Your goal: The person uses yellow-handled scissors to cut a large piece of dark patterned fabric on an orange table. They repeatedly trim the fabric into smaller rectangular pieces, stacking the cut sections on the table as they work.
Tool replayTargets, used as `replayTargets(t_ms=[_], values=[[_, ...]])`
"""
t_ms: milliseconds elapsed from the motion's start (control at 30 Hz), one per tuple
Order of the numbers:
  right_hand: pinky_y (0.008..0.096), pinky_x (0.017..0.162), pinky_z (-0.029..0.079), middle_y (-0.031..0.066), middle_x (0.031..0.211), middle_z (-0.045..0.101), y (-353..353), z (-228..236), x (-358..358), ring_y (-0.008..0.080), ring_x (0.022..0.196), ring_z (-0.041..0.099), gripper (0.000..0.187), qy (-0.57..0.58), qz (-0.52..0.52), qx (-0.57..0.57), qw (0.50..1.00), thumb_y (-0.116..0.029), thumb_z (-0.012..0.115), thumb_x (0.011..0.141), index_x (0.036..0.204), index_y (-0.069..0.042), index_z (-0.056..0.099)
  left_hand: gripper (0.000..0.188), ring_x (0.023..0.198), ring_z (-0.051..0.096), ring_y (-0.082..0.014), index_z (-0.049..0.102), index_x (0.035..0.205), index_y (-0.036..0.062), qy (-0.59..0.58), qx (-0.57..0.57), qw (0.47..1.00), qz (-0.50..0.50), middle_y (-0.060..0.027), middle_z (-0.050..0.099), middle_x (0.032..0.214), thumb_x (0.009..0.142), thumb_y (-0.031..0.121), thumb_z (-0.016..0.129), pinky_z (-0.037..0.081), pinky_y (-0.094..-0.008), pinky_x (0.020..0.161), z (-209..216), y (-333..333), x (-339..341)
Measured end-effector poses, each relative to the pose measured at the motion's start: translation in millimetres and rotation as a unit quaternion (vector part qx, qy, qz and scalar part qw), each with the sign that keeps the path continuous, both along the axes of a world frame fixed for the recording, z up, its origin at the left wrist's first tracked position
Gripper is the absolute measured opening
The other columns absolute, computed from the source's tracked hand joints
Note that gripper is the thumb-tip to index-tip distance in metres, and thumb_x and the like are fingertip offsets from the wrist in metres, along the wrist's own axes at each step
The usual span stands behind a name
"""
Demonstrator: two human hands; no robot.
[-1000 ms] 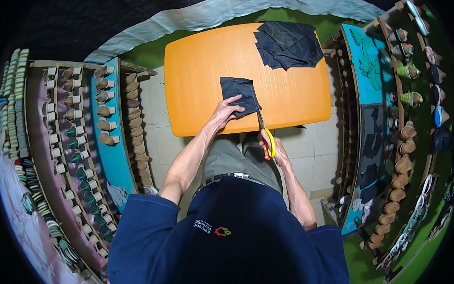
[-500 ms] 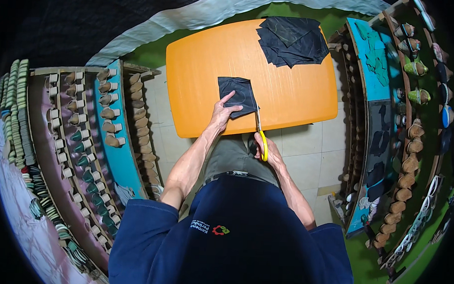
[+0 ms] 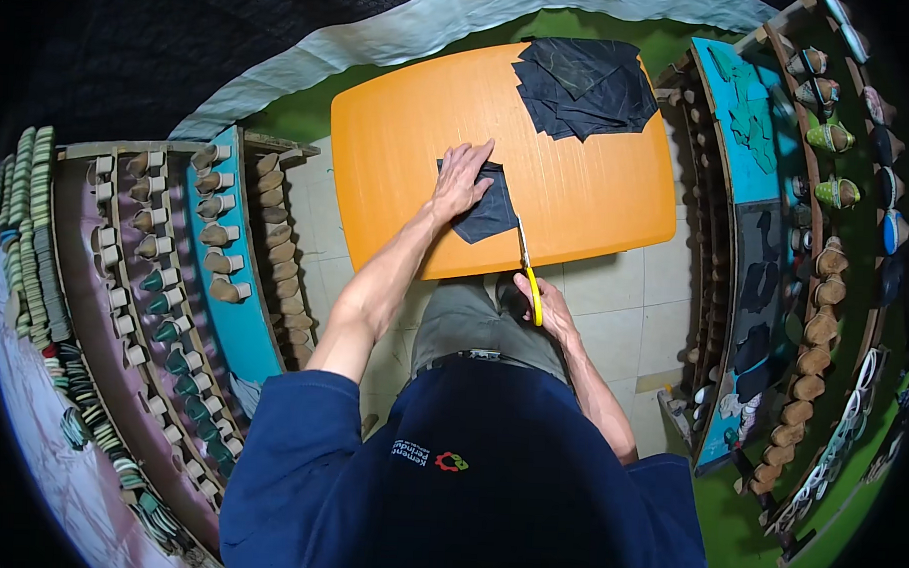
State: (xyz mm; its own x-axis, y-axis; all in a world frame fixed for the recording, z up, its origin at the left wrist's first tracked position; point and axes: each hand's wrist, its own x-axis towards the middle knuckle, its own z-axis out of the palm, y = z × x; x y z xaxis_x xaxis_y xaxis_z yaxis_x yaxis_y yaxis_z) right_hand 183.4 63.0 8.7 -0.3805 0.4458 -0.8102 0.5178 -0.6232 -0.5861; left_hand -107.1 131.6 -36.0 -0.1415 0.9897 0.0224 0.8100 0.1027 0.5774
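A dark cloth piece [image 3: 489, 210] lies near the front edge of an orange table [image 3: 400, 122]. My left hand [image 3: 460, 179] presses flat on its left part, fingers spread. My right hand [image 3: 539, 302] grips yellow-handled scissors [image 3: 528, 270] just off the table's front edge. The blades point up at the cloth's right edge and touch it. A pile of several dark cloth pieces [image 3: 587, 86] sits at the table's far right corner.
Wooden racks with shoe lasts [image 3: 221, 231] stand to the left. More racks with lasts and shoes [image 3: 826, 267] line the right side. A teal board [image 3: 746, 104] leans beside the table. Pale floor tiles [image 3: 628, 320] show under the table's front.
My left hand has slid further up over the cloth. The scissors have stayed along the cloth's right edge.
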Motion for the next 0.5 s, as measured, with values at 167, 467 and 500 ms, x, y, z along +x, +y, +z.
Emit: replayTargets(t_ms=[167, 467, 500], values=[[0.0264, 0.051, 0.049, -0.0011, 0.068, 0.050, -2, -5, 6, 0.0081, 0.059, 0.052, 0.070, 0.003, -0.039, 0.011, 0.999, -0.069, 0.071, 0.081, 0.095, -0.001, 0.063, 0.024, 0.091, 0.062, -0.0212, 0.073, 0.096, 0.0061, -0.114, -0.145, 0.982, 0.040, -0.0048, 0.067, 0.089, 0.077, 0.016, 0.083, 0.049, -0.0378, 0.079, -2, 26, -24], [0.0243, 0.055, 0.048, -0.0003, 0.072, 0.056, 11, -12, -18, 0.0081, 0.063, 0.057, 0.045, 0.048, -0.282, 0.175, 0.942, -0.041, 0.082, 0.085, 0.090, -0.005, 0.055, 0.024, 0.077, 0.069, -0.0147, 0.062, 0.103, 0.0070, -0.656, -0.184, 0.687, 0.251, -0.0040, 0.070, 0.092, 0.085, 0.008, 0.079, 0.057, -0.0274, 0.067, 21, -20, -3], [0.0233, 0.055, 0.047, 0.0004, 0.072, 0.056, 18, -13, -20, 0.0094, 0.065, 0.059, 0.045, 0.071, -0.301, 0.112, 0.944, -0.039, 0.081, 0.086, 0.093, -0.007, 0.051, 0.023, 0.078, 0.070, -0.0152, 0.059, 0.105, 0.0085, -0.683, -0.153, 0.658, 0.275, -0.0046, 0.070, 0.095, 0.088, 0.006, 0.075, 0.059, -0.0281, 0.070, 14, -29, 3]])
